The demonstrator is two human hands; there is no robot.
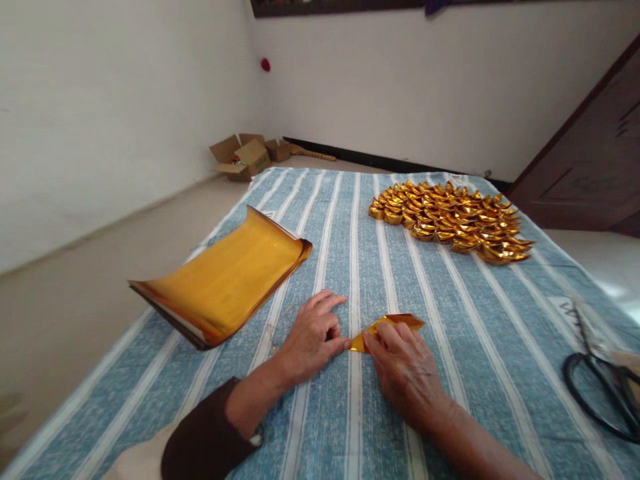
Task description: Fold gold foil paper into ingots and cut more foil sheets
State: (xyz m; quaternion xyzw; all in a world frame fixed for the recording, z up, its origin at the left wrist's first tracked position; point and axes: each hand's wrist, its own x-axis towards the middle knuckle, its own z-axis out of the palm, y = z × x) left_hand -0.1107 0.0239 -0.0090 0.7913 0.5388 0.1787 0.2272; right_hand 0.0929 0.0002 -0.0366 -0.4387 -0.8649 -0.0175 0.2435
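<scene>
A small folded piece of gold foil paper (pixel 409 321) lies on the striped cloth in front of me. My right hand (pixel 406 363) covers much of it, fingers bent and pressing it down. With its thumb at the paper's left tip, my left hand (pixel 315 337) rests on the cloth, the other fingers apart and stretched forward. To the left lies a stack of gold foil sheets (pixel 230 277), its edges curling up. Many folded gold foil ingots (pixel 445 217) stand in close rows at the far right of the table.
Black-handled scissors (pixel 595 373) lie at the table's right edge. Blue and white striped cloth (pixel 340 253) covers the table. On the floor beyond are open cardboard boxes (pixel 245 159). A dark wooden door (pixel 585 153) stands at the right, behind the table.
</scene>
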